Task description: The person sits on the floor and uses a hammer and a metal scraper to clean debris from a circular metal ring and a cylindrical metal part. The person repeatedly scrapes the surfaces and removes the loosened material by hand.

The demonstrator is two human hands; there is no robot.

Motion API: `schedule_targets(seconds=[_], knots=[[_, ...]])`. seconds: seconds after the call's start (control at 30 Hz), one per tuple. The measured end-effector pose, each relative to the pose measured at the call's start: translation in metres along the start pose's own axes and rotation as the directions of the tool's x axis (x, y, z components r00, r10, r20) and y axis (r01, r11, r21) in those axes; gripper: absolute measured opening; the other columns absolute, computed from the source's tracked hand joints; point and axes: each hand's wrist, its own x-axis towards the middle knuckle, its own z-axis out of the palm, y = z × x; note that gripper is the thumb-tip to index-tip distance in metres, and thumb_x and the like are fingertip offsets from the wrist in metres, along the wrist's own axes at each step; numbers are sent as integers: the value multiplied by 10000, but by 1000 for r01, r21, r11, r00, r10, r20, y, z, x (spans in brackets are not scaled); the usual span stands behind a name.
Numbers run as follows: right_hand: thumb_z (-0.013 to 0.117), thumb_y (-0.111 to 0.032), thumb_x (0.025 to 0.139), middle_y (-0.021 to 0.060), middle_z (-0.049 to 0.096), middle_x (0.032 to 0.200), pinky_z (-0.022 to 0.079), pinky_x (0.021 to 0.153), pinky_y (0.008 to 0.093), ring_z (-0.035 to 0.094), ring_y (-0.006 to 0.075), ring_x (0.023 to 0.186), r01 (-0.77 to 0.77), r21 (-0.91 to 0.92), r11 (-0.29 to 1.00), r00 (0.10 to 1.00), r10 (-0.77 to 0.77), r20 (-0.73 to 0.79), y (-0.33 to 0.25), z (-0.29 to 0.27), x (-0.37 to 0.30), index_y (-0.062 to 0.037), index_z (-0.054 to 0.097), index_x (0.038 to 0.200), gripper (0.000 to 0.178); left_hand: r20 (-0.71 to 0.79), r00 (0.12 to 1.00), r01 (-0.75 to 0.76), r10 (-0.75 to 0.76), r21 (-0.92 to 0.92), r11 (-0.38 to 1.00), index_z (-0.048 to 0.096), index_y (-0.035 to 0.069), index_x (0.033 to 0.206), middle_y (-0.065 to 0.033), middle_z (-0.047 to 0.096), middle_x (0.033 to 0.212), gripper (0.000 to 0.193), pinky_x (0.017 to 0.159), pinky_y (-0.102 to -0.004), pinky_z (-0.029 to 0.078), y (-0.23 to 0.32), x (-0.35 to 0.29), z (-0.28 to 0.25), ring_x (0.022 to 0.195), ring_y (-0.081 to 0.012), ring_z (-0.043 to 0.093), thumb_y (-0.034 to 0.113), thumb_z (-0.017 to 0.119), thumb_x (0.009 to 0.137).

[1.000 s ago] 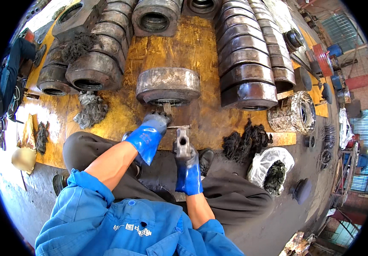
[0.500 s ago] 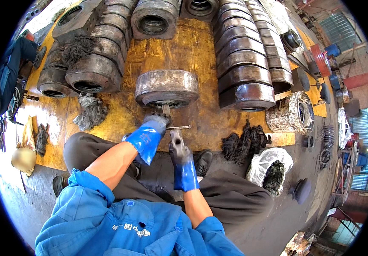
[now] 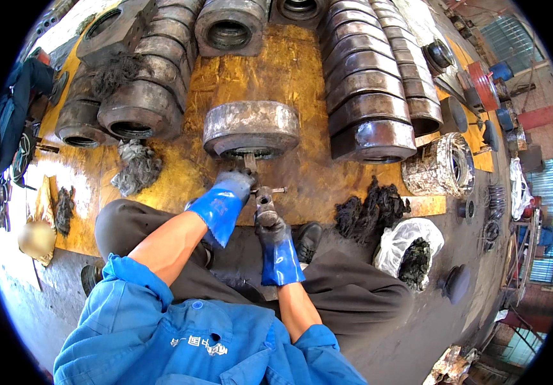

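Head view, looking down on the seated worker: a thick, scuffed grey metal ring (image 3: 251,122) sits on the yellow-brown stained boards (image 3: 260,74) between two rows of ringed metal parts, one at left (image 3: 145,96) and one at right (image 3: 371,109). By my judgement the work is midway: a flat grey metal bar (image 3: 250,162) already reaches the ring's near opening, its tip hard to make out. How much is finished inside, or left, I can't tell.

The left hand (image 3: 230,187), in a smooth blue glove with darkened fingers, is closed around that bar. The right hand (image 3: 272,234), gloved alike, grips a blocky grey metal hammer (image 3: 265,201) with a hole through its head. It overlaps a thin metal rod (image 3: 280,190) beside the left hand; whether they touch is unclear.

Rows look oily and dark, cylindrical and glinting. Nearby lie a fluffy grey fibre clump (image 3: 136,168), a matted black one (image 3: 371,208) and a crinkled white plastic bag (image 3: 389,247).
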Motion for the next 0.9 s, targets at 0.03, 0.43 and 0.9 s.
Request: schedule_targets(seconds=[0.03,0.43,0.9], knots=[[593,-139,943,77,692,906,531,695,297,661,150,793,42,105,994,999,-43,11,-6,-2,2,-63,684,1042,154,-4,1000,-12,12,-3,1000,556,181,1286,-87,632,1271,416,887,-484,532,-2,3,0,1178,-299,611,114,510,879],[671,-178,911,48,719,868,532,731,303,647,124,795,-38,-214,976,994,14,-113,-97,-8,-20,-57,718,1015,166,187,980,72,-73,9,997,655,153,1241,-147,663,1251,362,889,-492,543,-17,15,9,1121,-335,656,152,530,901],[684,-271,839,154,723,921,554,765,368,701,268,860,100,-673,732,940,-292,-177,-187,-152,32,-69,658,1082,317,184,979,77,-84,46,996,543,107,1385,-163,601,1333,457,970,-484,514,-14,31,16,1182,-336,619,199,506,939]])
